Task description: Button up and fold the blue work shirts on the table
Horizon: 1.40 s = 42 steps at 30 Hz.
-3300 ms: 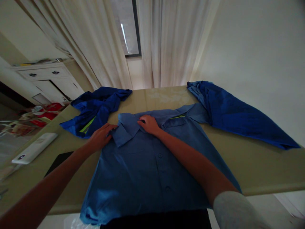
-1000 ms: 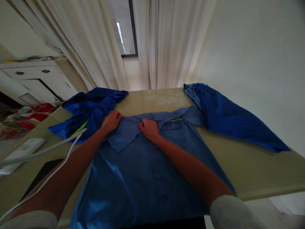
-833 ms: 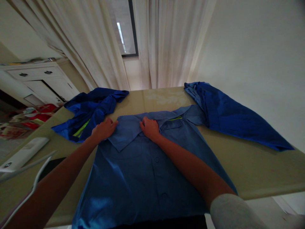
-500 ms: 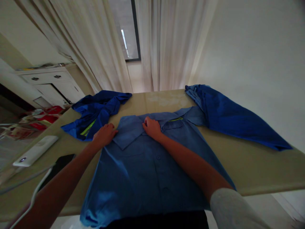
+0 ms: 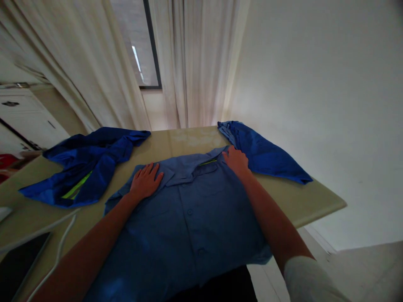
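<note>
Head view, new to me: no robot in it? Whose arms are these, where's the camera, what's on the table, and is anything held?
There is no machine here. A person works with bare hands, and the single camera sits on their head looking forward and down, so the arms enter from the bottom edge. On the beige table a mid-blue buttoned collared shirt lies spread front up. The left hand rests flat and open on it beside the collar. The right hand rests on the shirt's shoulder on the right side; whether it pinches cloth cannot be told. A crumpled dark blue garment with a yellow-green stripe lies to the left, and another dark blue garment lies to the right. A white cable and a dark flat device lie at lower left.
</note>
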Each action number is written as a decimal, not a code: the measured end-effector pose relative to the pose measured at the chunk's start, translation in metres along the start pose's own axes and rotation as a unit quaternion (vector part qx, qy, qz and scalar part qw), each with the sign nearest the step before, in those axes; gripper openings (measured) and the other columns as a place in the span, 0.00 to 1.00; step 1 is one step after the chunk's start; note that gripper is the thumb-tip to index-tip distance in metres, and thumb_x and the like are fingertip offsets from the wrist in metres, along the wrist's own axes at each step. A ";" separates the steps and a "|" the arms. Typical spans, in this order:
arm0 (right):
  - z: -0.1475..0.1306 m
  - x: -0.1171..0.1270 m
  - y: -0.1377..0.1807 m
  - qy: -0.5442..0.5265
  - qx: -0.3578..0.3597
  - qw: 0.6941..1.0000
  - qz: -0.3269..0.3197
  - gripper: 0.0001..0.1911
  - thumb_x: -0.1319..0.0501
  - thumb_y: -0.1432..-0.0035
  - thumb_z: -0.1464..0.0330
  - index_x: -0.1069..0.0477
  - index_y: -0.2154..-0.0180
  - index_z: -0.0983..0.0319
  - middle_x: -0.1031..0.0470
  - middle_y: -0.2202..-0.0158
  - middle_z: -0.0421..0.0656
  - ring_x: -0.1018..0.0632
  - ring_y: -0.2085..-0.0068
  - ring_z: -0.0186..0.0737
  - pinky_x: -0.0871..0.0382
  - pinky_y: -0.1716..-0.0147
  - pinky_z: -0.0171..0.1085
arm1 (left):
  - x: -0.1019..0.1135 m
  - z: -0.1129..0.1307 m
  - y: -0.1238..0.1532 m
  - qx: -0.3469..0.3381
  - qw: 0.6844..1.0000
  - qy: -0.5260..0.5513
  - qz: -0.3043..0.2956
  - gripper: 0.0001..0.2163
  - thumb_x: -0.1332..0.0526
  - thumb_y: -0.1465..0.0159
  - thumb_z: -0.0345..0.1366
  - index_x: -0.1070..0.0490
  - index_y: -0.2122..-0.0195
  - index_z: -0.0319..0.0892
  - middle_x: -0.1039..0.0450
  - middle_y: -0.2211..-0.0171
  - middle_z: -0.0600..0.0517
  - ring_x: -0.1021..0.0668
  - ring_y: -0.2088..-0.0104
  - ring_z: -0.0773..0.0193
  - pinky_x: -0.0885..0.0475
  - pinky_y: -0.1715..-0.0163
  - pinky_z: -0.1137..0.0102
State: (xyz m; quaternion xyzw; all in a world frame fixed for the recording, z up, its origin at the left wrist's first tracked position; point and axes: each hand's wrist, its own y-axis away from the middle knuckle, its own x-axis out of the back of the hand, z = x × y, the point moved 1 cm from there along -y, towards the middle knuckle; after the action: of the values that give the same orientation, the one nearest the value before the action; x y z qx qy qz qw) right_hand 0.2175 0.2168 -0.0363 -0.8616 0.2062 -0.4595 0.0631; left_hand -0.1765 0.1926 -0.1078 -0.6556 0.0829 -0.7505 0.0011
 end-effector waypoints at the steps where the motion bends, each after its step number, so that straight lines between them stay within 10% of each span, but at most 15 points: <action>1: 0.021 0.002 0.000 -0.009 -0.019 1.000 0.013 0.11 0.29 0.38 0.63 0.29 0.62 0.59 0.24 0.63 0.55 0.23 0.49 0.65 0.36 0.51 0.56 | 0.001 0.001 -0.001 0.004 1.000 0.003 0.004 0.32 0.56 0.26 0.50 0.41 0.27 0.39 0.44 0.25 0.37 0.40 0.26 0.41 0.47 0.28 0.45; 5: 0.065 -0.007 0.004 -0.158 -0.013 0.985 0.073 0.23 0.20 0.52 0.54 0.32 0.69 0.54 0.27 0.64 0.50 0.24 0.46 0.66 0.32 0.50 0.59 | 0.010 0.035 -0.012 -0.037 0.996 0.052 0.059 0.28 0.52 0.28 0.42 0.38 0.30 0.37 0.41 0.27 0.34 0.38 0.27 0.40 0.47 0.29 0.44; 11: 0.055 -0.023 0.008 0.008 -0.045 0.999 -0.018 0.18 0.29 0.40 0.54 0.27 0.58 0.60 0.22 0.58 0.57 0.21 0.48 0.64 0.31 0.50 0.56 | 0.013 0.146 -0.047 -0.163 0.981 0.101 0.025 0.26 0.52 0.25 0.45 0.36 0.32 0.33 0.31 0.34 0.32 0.29 0.33 0.42 0.38 0.32 0.52; 17: 0.053 -0.037 0.009 -0.188 0.018 0.982 -0.021 0.28 0.33 0.42 0.58 0.31 0.41 0.57 0.22 0.46 0.49 0.21 0.48 0.47 0.27 0.46 0.47 | -0.015 0.222 -0.069 -0.205 0.973 0.107 0.015 0.27 0.52 0.25 0.45 0.38 0.29 0.39 0.35 0.30 0.35 0.30 0.31 0.46 0.36 0.34 0.53; 26: 0.044 -0.059 -0.001 -0.572 -0.140 0.808 -0.023 0.43 0.27 0.55 0.62 0.33 0.37 0.56 0.20 0.61 0.38 0.19 0.63 0.38 0.21 0.61 0.38 | -0.043 0.226 -0.060 -0.220 0.969 0.113 0.023 0.28 0.52 0.25 0.45 0.40 0.27 0.40 0.40 0.27 0.40 0.35 0.28 0.48 0.41 0.30 0.51; 32: 0.049 -0.059 -0.014 -0.466 -0.075 0.880 0.064 0.30 0.30 0.54 0.62 0.22 0.47 0.60 0.19 0.50 0.45 0.20 0.52 0.41 0.23 0.50 0.42 | -0.038 0.229 -0.059 -0.212 0.970 0.115 0.027 0.28 0.51 0.26 0.45 0.40 0.26 0.42 0.38 0.27 0.41 0.33 0.30 0.46 0.39 0.32 0.52; 42: 0.066 -0.028 -0.030 -0.499 -0.081 0.863 -0.008 0.44 0.26 0.50 0.53 0.32 0.33 0.53 0.19 0.57 0.39 0.19 0.58 0.41 0.20 0.59 0.40 | -0.040 0.231 -0.054 -0.213 0.971 0.102 0.033 0.27 0.52 0.25 0.45 0.37 0.27 0.45 0.40 0.26 0.46 0.39 0.26 0.48 0.48 0.27 0.46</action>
State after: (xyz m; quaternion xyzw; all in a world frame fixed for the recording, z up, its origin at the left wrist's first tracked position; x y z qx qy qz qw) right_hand 0.2666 0.2501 -0.0866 -0.9794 0.1768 0.0493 0.0840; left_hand 0.0621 0.2221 -0.1110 -0.5581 0.2618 -0.7779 -0.1219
